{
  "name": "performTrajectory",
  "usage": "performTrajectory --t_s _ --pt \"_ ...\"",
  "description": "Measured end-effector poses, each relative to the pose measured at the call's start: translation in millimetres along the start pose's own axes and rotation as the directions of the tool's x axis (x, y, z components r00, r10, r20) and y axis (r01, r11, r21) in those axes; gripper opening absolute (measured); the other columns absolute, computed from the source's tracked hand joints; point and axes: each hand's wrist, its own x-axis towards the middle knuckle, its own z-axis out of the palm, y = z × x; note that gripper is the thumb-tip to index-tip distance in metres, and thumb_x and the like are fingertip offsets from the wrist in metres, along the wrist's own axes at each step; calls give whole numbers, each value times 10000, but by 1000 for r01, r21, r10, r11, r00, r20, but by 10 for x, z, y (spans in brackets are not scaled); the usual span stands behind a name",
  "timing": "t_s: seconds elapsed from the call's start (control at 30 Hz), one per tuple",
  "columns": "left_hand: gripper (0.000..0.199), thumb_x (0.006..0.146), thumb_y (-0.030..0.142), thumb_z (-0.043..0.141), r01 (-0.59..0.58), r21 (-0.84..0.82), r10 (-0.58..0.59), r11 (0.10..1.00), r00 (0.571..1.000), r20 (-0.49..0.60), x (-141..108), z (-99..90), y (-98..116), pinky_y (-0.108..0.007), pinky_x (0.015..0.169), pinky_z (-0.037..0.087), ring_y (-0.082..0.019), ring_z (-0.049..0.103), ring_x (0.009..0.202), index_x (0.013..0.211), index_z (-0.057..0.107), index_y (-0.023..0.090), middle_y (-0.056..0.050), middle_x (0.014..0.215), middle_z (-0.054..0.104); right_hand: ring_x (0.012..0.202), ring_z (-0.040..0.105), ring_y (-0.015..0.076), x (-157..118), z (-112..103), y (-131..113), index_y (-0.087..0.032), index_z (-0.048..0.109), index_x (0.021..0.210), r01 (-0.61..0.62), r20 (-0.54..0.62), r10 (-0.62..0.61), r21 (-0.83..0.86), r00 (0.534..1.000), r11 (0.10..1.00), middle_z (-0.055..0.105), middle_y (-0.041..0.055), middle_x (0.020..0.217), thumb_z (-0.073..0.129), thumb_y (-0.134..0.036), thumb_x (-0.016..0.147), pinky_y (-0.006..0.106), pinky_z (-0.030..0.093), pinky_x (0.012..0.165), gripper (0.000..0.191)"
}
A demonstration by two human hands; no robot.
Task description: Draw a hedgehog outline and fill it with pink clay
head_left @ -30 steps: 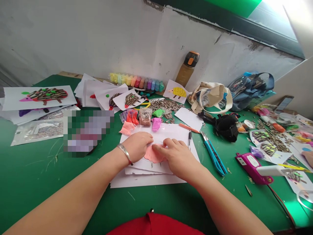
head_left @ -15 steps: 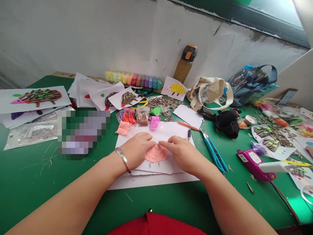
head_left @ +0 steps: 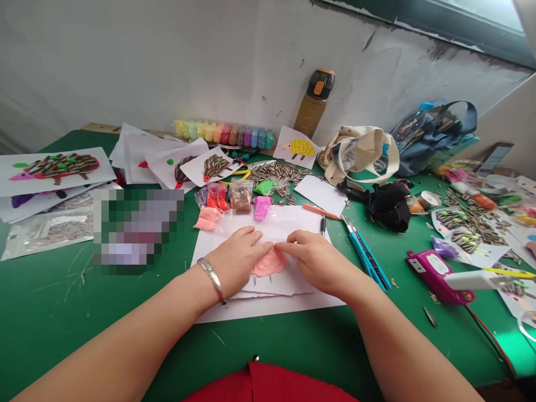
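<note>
Showing nearest, red clothing (head_left: 272, 385) borders the green bench (head_left: 205, 352). Beyond it lie white sheets (head_left: 285, 310), and on the top one sits a flattened patch of salmon-pink clay (head_left: 270, 265), with drawn strokes (head_left: 254, 281) poking out on its near side.

A second ago the right hand (head_left: 320, 259) had its index finger laid across the clay; now that finger points at the far edge, its tip meeting or almost meeting one from the left hand (head_left: 237, 257), which has reached in from the left. This suggests attention has gone from the patch's surface to its far rim. The clay lies between the hands, just nearer than their meeting fingertips, its left end partly hidden by the left hand. Neither hand appears to grasp anything: fingers are loosely bent, the index of the right one extended. How hard the tips press cannot be told.

Right of the right hand lies a blue cutter (head_left: 366, 257). Farther off come a black pen (head_left: 322, 225), an orange stick (head_left: 320, 212), and a salmon packet (head_left: 208, 219) and a brown packet (head_left: 241, 196). Striped seeds (head_left: 282, 172) are heaped behind, then a yellow hedgehog picture (head_left: 301, 148) and, by the wall, a tall bottle (head_left: 310, 111).
</note>
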Motion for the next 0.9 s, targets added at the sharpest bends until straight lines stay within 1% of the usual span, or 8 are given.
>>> performTrajectory --t_s 0.1,0.2,0.3,0.43,0.57,0.67,0.77,0.9 --pt "541 654 -55 508 7 31 -7 1000 1000 7 1 18 24 -411 940 415 -285 427 1043 1158 557 135 -124 1047 510 952 536 198 -9 -10 -16 -293 633 1206 10 27 -9 -36 1000 999 606 65 1060 388 -9 835 326 390 815 527" --pt "548 664 -50 515 12 38 -13 999 1000 18 8 20 39 -417 948 415 -292 420 1049 1184 558 118 -133 1046 509 968 539 202 -23 -34 -19 -281 649 1180 4 49 -2 -29 999 1000 610 68 1074 391 -3 820 331 395 827 522" --pt "549 684 -43 513 15 44 -15 999 1000 12 14 23 44 -432 985 392 -303 403 1080 1212 554 102 -142 1068 507 989 541 198 -34 -65 -8 -257 646 1184 2 40 -3 28 999 1000 619 67 1086 383 9 799 329 407 846 537" --pt "544 686 -51 500 16 70 -17 997 1000 21 12 22 60 -435 982 397 -295 417 1053 1204 565 105 -129 1034 520 991 548 189 -40 -89 9 -218 635 1202 5 25 -8 109 1000 994 631 71 1093 362 22 784 315 427 852 554" --pt "555 690 -52 506 26 77 -27 997 999 18 2 23 79 -437 995 393 -303 413 1087 1223 564 93 -141 1086 522 1008 544 206 -51 -91 10 -232 680 1119 13 69 -17 52 997 999 619 79 1105 378 -5 800 344 425 878 495" --pt "562 696 -52 515 42 65 -43 997 999 22 1 28 82 -438 1009 383 -315 404 1118 1239 562 84 -155 1126 513 1053 532 219 -70 -99 2 -252 669 1145 33 98 -33 9 995 999 604 82 1151 380 -12 803 368 420 903 508" --pt "553 697 -55 519 39 63 -41 997 999 31 7 32 77 -441 1009 384 -319 409 1120 1230 570 80 -156 1111 519 1096 514 239 -95 -116 -8 -249 653 1174 49 119 -44 -37 992 998 592 97 1195 379 -21 813 398 416 924 506" --pt "544 692 -54 528 34 70 -35 997 999 19 13 37 67 -441 998 397 -316 419 1111 1219 573 73 -157 1094 523 1093 510 240 -133 -144 -29 -242 645 1183 61 142 -53 -57 988 996 580 105 1229 380 -38 827 402 424 921 488"
